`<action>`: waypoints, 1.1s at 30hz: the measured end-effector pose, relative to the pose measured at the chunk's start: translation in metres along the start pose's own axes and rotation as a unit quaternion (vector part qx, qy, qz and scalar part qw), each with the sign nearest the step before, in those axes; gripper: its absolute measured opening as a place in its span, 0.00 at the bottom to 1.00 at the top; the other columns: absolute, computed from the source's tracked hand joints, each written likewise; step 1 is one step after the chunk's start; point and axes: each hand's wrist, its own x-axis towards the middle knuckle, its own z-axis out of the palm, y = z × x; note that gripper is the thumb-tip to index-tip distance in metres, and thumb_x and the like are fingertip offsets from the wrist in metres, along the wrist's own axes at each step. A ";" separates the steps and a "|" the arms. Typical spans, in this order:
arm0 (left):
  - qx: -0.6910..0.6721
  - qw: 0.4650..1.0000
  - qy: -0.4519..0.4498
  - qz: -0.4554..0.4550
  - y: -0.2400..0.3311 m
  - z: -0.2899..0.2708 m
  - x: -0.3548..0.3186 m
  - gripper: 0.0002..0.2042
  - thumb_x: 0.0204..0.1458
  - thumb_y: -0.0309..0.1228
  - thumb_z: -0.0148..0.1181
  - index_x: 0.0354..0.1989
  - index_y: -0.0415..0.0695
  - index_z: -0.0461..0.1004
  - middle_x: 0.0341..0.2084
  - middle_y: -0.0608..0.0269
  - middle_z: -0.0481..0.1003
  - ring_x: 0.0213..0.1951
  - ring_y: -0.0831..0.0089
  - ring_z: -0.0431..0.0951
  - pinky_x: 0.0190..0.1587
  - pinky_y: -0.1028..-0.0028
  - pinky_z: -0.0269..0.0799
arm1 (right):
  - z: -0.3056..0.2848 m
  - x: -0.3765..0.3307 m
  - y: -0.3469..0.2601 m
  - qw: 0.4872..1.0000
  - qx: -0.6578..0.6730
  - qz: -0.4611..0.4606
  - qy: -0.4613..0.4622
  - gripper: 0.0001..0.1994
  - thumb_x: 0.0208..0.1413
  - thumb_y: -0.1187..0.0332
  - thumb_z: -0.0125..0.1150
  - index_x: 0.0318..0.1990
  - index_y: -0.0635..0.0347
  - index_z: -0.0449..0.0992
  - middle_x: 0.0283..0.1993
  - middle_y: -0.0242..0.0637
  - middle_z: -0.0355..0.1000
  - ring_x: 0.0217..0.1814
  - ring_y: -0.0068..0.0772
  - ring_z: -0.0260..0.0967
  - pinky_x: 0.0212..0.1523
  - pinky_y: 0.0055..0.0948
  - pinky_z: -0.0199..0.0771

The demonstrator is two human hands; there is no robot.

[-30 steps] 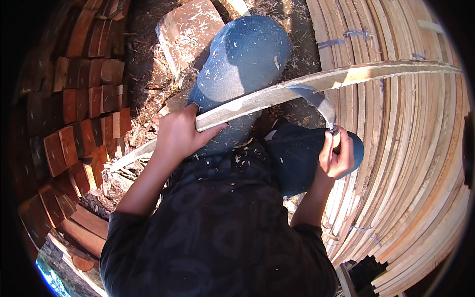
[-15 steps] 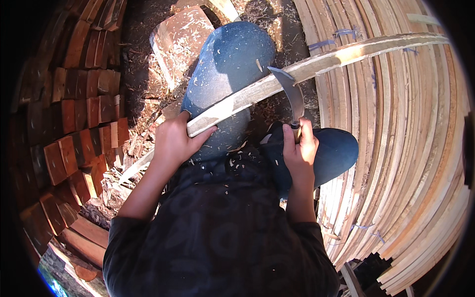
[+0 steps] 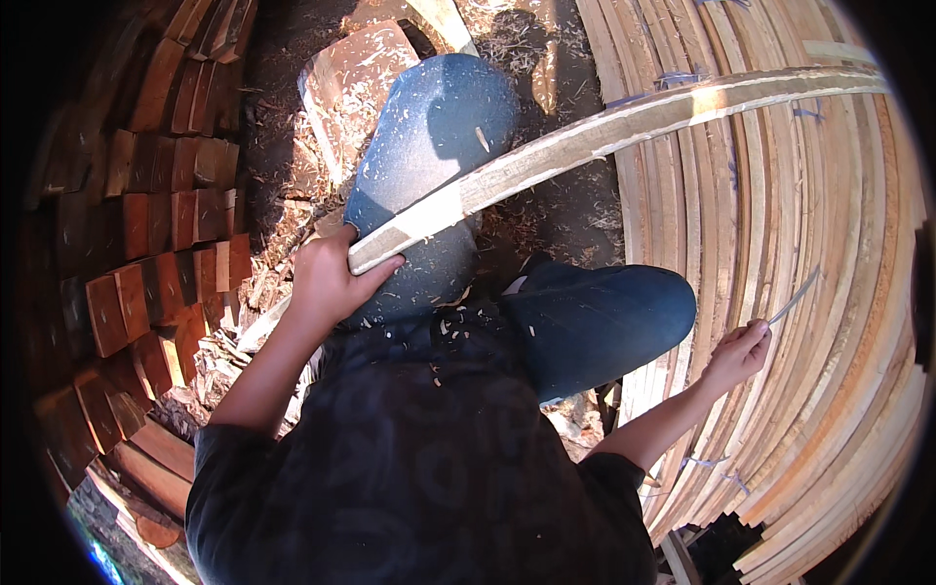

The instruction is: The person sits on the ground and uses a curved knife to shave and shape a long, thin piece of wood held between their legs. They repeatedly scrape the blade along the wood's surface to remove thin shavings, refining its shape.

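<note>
A long pale wooden strip (image 3: 575, 134) with rough edges slants across my thigh and out over the stacked lengths at the right. My left hand (image 3: 330, 277) is closed round its near end, thumb along the lower edge. Off to the right, my right hand (image 3: 738, 357) is closed on the handle of a sickle (image 3: 795, 295). Its blade shows nearly edge-on as a thin grey line over the stack, well apart from the strip. The handle is mostly hidden inside my fingers.
Long pale wooden strips (image 3: 780, 409) are stacked along the right, with bits of blue tie among them. Short reddish wood blocks (image 3: 146, 224) are piled at the left. A flat wood slab (image 3: 366, 68) lies ahead among shavings. Wood chips dot my trousers (image 3: 595, 322).
My right hand has swung the sickle away from the strip, out to the right over the stack. The strip's near end and my left hand have shifted slightly left.
</note>
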 end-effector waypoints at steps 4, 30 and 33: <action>0.022 1.000 0.008 -0.001 0.007 0.000 -0.001 0.27 0.41 0.55 0.66 0.23 0.38 0.72 0.15 0.46 0.74 0.22 0.49 0.78 0.28 0.58 0.73 | 0.038 -0.068 -0.009 0.978 0.042 -0.019 -0.202 0.15 0.64 0.62 0.52 0.28 0.62 0.67 0.17 0.21 0.55 0.17 0.12 0.48 0.18 0.16 0.45; 0.043 0.999 -0.011 0.003 0.018 -0.008 0.003 0.26 0.40 0.52 0.67 0.21 0.37 0.71 0.13 0.46 0.72 0.21 0.49 0.77 0.27 0.59 0.72 | 0.107 -0.104 -0.043 0.915 -0.116 -0.249 -0.296 0.11 0.50 0.65 0.68 0.30 0.60 0.73 0.21 0.41 0.71 0.21 0.43 0.71 0.23 0.30 0.70; 0.051 0.999 -0.017 -0.002 0.019 -0.008 0.003 0.27 0.39 0.54 0.67 0.21 0.37 0.71 0.12 0.47 0.71 0.21 0.49 0.76 0.28 0.59 0.72 | 0.106 -0.101 -0.036 0.909 -0.125 -0.280 -0.284 0.11 0.51 0.64 0.67 0.30 0.60 0.72 0.23 0.41 0.71 0.22 0.44 0.71 0.24 0.31 0.70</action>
